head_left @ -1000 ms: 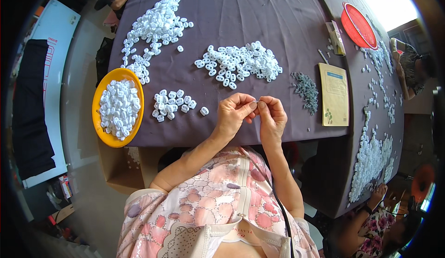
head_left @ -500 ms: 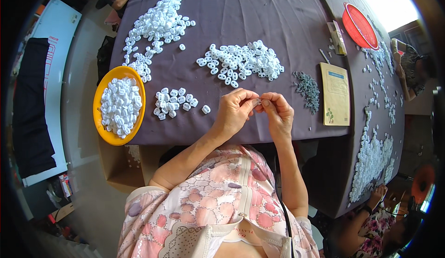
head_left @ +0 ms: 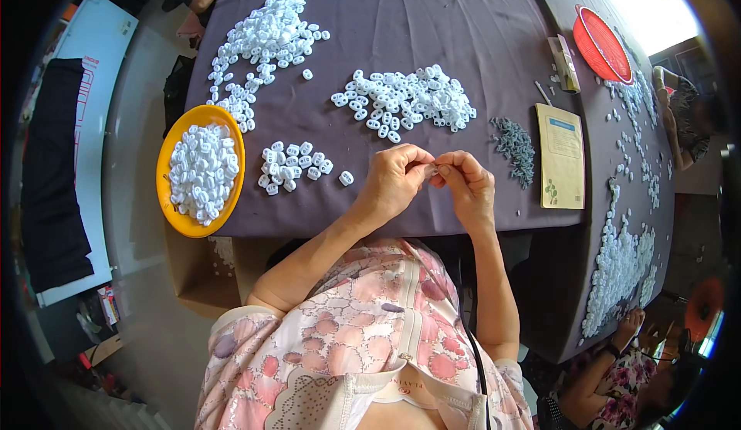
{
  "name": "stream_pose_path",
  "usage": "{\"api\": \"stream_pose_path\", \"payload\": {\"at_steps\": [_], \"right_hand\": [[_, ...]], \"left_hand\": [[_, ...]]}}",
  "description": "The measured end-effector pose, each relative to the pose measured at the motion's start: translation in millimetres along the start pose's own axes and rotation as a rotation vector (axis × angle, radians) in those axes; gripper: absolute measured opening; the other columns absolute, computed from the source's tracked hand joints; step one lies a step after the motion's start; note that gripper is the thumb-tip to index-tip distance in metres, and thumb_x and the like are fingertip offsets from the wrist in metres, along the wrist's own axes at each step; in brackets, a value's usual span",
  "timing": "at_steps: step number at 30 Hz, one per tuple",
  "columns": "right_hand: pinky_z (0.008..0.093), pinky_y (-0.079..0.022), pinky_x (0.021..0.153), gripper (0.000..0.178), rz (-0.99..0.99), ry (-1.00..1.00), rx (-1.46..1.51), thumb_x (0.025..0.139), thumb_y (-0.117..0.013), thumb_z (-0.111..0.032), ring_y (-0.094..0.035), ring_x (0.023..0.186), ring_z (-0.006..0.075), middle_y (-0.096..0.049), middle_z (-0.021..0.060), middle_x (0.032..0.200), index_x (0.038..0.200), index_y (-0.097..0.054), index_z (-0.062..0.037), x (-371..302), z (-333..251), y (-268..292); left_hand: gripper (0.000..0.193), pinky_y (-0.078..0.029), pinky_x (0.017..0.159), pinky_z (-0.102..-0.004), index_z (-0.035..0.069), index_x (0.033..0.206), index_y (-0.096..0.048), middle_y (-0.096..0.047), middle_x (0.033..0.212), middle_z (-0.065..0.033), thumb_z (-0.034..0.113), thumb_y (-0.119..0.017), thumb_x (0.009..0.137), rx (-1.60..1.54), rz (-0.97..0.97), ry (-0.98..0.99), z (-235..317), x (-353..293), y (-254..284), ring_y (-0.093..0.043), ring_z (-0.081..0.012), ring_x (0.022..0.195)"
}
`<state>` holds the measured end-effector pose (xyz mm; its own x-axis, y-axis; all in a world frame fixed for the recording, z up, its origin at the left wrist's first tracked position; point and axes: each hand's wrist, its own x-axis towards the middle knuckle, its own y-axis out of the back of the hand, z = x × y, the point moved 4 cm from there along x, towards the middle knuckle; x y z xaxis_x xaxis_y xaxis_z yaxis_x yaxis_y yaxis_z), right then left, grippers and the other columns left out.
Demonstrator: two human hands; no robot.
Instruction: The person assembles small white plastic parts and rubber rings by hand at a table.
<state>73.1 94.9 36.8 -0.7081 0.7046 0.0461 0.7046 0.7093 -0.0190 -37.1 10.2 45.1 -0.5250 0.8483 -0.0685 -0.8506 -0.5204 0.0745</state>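
At the table's near edge my left hand (head_left: 395,181) and my right hand (head_left: 469,189) meet fingertip to fingertip. Both are closed in a pinch on a small white plastic piece (head_left: 433,170), nearly hidden by the fingers. Just beyond them lies a heap of white oval plastic pieces with holes (head_left: 409,99). A smaller group of similar white pieces (head_left: 287,167) is left of my left hand, with a single piece (head_left: 346,178) between. Right of my right hand is a pile of small grey-green parts (head_left: 515,152), too small to make out singly.
A yellow oval bowl (head_left: 164,191) of white pieces stands at the left edge, below another white heap (head_left: 266,32). On the right are a tan packet (head_left: 561,160), a narrow box (head_left: 565,63) and a red basket (head_left: 600,44). Other people sit around the tables.
My right hand has shifted slightly to the right, its fingers still pinched against the left's. The piece between them shows less. The piles look unchanged.
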Motion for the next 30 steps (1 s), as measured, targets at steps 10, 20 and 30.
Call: {"api": "stream_pose_path", "payload": {"at_steps": [10,20,30], "right_hand": [[0.022,-0.049,0.062,0.009,0.01,-0.053,-0.042,0.084,-0.054,0.004,-0.06,0.067,0.0094,-0.063,0.0044,0.076,0.089,-0.061,0.002,1.3,8.8,-2.0],[0.0227,-0.05,0.062,0.009,0.012,-0.085,0.055,0.083,-0.055,0.003,-0.061,0.068,0.0103,-0.064,0.0059,0.078,0.09,-0.061,0.0027,2.4,15.7,-3.0],[0.0215,-0.049,0.061,0.008,-0.074,-0.21,0.001,0.084,-0.055,0.001,-0.059,0.065,0.008,-0.063,0.0034,0.073,0.087,-0.063,0.0014,10.5,32.4,-15.7]], "left_hand": [[0.007,-0.042,0.048,-0.0186,0.0,0.086,-0.063,-0.061,0.068,-0.0006,0.005,-0.06,0.083,-0.039,0.007,0.073,-10.5,1.2,-1.2,-0.05,-0.0035,0.053],[0.005,-0.043,0.047,-0.0204,-0.002,0.08,-0.062,-0.062,0.064,-0.0039,0.0,-0.058,0.081,-0.053,0.023,0.056,-15.3,3.2,1.3,-0.052,-0.0051,0.052],[0.009,-0.046,0.049,-0.018,-0.001,0.088,-0.062,-0.064,0.072,-0.0038,0.007,-0.059,0.085,-0.229,0.066,0.177,-42.1,-5.5,7.8,-0.057,-0.0049,0.058]]}}
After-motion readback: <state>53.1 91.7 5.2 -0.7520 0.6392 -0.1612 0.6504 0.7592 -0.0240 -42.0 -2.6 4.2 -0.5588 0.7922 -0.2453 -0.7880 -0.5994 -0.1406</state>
